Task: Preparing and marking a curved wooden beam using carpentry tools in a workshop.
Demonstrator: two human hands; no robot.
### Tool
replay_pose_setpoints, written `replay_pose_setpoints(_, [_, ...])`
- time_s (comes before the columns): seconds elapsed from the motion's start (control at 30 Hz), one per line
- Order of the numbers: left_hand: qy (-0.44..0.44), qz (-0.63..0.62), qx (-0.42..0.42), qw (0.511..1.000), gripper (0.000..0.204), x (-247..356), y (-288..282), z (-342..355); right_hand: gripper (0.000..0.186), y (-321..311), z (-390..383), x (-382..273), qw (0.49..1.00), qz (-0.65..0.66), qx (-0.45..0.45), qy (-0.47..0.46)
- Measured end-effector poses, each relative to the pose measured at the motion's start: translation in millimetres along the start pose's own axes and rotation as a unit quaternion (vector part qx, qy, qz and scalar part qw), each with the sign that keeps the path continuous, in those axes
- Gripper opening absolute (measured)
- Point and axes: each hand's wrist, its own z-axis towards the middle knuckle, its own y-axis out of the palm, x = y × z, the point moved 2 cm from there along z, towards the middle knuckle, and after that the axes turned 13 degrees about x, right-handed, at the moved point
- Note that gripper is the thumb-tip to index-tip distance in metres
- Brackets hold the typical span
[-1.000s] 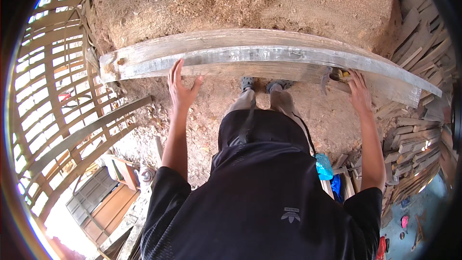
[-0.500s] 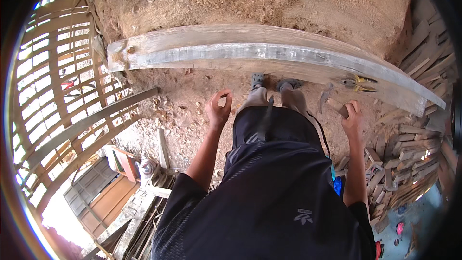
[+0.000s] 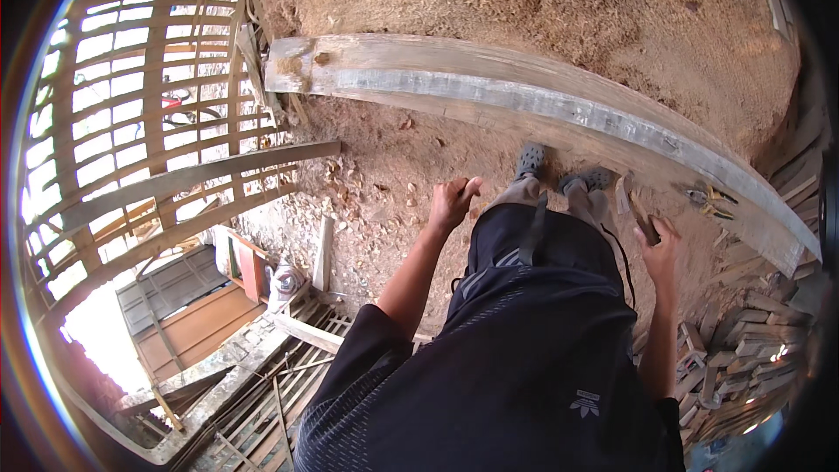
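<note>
My right hand [image 3: 662, 249] is wrapped round the handle of a hammer [image 3: 643, 223], whose head points away from me, near my shoes. My left hand [image 3: 452, 203] hangs over the littered ground to the left of my legs, fingers curled and thumb sticking out to the right. Whatever may be inside it is hidden. Beyond my feet a long wooden beam [image 3: 524, 105] with a greyish edge stretches across the view, apart from both hands. Pliers [image 3: 712, 201] with yellow-and-black handles lie against the beam's near side, to the right of the hammer.
A slatted wooden wall [image 3: 157, 61] rises on the left, with a loose board [image 3: 218, 177] in front of it. Stacked wood pieces [image 3: 743, 358] fill the lower right. Bare earth [image 3: 542, 0] lies beyond the beam; slatted timber [image 3: 262, 402] is at lower left.
My view has swung left, so the beam, pliers and my body appear farther right. My left fingers, earlier bent into a ring, are now curled tighter. The hammer is still in my right hand.
</note>
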Motion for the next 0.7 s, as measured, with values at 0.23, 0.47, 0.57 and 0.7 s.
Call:
replay_pose_setpoints(0.23, [0.010, 0.035, 0.029, 0.999, 0.063, -32.3, -14.7, -13.7, 0.038, 26.7, -8.4, 10.3, 0.997, 0.046, 0.025, -0.058])
replay_pose_setpoints(0.47, [0.038, 0.030, 0.019, 0.999, 0.049, -18.1, -12.1, -9.5, 0.053, 28.0, -25.8, -2.5, 0.994, 0.060, -0.044, 0.076])
replay_pose_setpoints(0.57, [0.083, -0.001, 0.056, 0.995, 0.037, -10.4, -6.8, -0.2, 0.050, 17.5, -25.7, -14.0, 0.998, 0.028, -0.030, 0.055])
replay_pose_setpoints(0.7, [0.199, -0.045, 0.038, 0.978, 0.029, 15.0, 0.3, 27.5, 0.041, 7.3, -40.0, -12.4, 0.995, 0.067, -0.012, 0.070])
